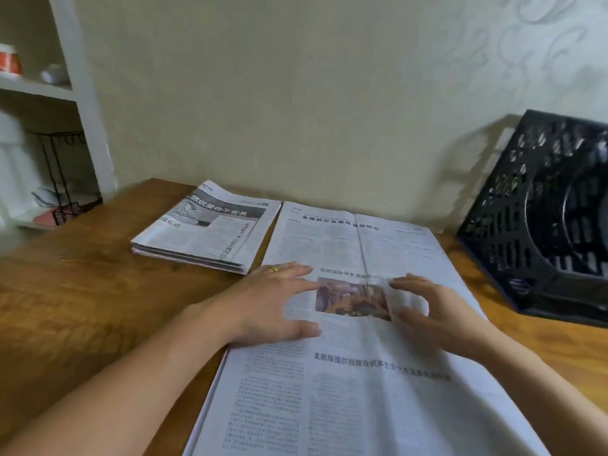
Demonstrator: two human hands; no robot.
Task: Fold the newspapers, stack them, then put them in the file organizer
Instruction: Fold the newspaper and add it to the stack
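Note:
A long unfolded newspaper (348, 373) lies flat on the wooden table (82, 291), running from the near edge toward the wall. My left hand (273, 304) rests on its left half with fingers straight, a gold ring on one finger. My right hand (431, 311) sits on its right half, fingers spread and slightly bent, fingertips near the small colour photo. A stack of folded newspapers (207, 232) lies just left of the far end of the open one. The black perforated file organizer (539, 225) stands at the right, tilted against the wall.
A white shelf unit (82, 93) stands at the far left, holding a black wire rack (62, 179), a small orange and white container (10, 62) and pale items. The wall runs close behind the table.

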